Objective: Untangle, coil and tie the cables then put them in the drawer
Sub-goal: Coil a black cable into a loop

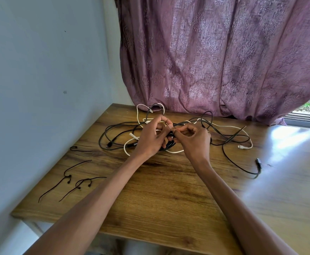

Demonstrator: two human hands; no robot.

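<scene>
A tangle of black cables [113, 129] and white cables [229, 128] lies at the back of the wooden table [168, 190]. My left hand [150, 138] and my right hand [192, 137] meet over the middle of the tangle. Both have curled fingers and pinch a small black bundle of cable [169, 142] between them. A white plug [242, 147] lies to the right and a black plug [259, 161] further right, near the table's shiny part. What the fingertips grip exactly is hidden by the hands.
Several black cable ties [71, 179] lie loose at the table's left side, one more [78, 149] behind them. A grey wall stands at the left. A purple curtain [214, 57] hangs behind the table, with a window sill at the far right.
</scene>
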